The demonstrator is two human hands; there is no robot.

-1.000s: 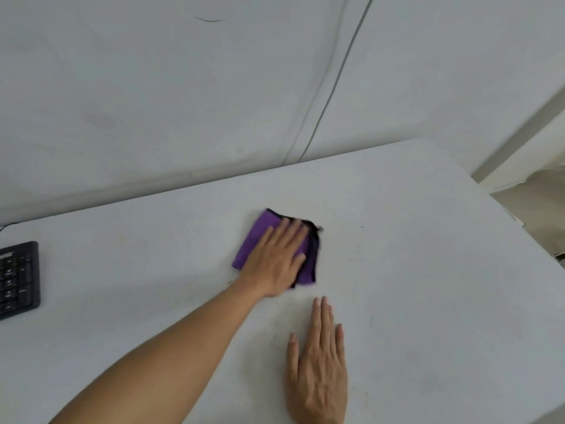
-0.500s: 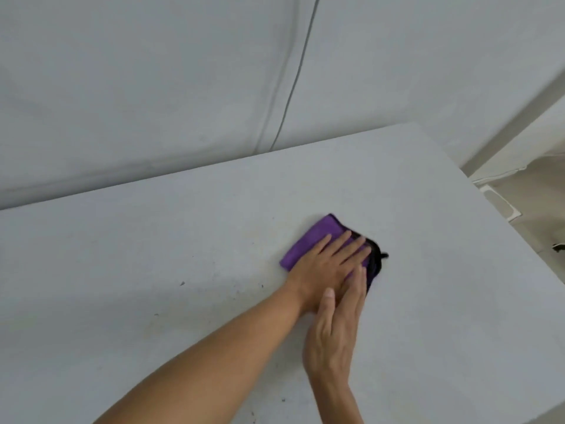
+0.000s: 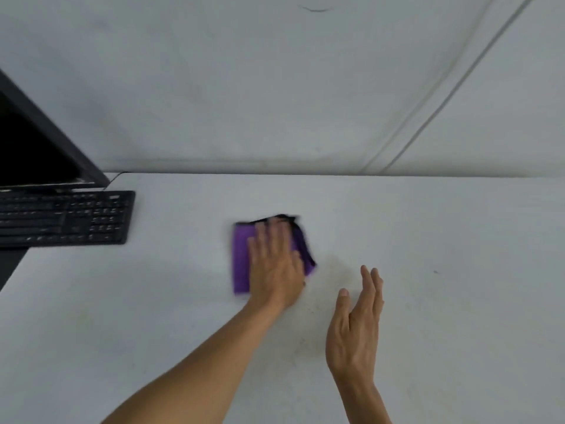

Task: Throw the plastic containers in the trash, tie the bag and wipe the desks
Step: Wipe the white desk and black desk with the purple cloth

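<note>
We look down from head height onto a pale grey desk (image 3: 443, 240) that runs along a plain light wall (image 3: 275, 87). Near the middle of the desk lies a folded purple cloth (image 3: 241, 258) with a black edge along its far and right sides; its outline is blurred. Our left hand (image 3: 275, 270) lies flat on top of the cloth, reaching in on a bare forearm from the lower left. Its fingers (image 3: 272, 234) are straight and close together, pointing away from us towards the wall, pressing the cloth to the desk rather than curling round it. A strip of purple shows to the left of the hand and a smaller piece to its right. Our right hand (image 3: 354, 332) is nearer to us and to the right, apart from the cloth. It is open and holds nothing, turned partly on edge, its fingers (image 3: 371, 283) straight and together with the thumb held a little apart on the left. We cannot tell whether it touches the desk. Between the two hands the desk carries a faint brownish smudge (image 3: 336, 270). At the far left a black keyboard (image 3: 64, 218) lies on the desk, well apart from the cloth, and behind it stands the corner of a dark monitor (image 3: 36, 148). Two thin lines (image 3: 458, 84) run slantwise down the wall at the upper right.
</note>
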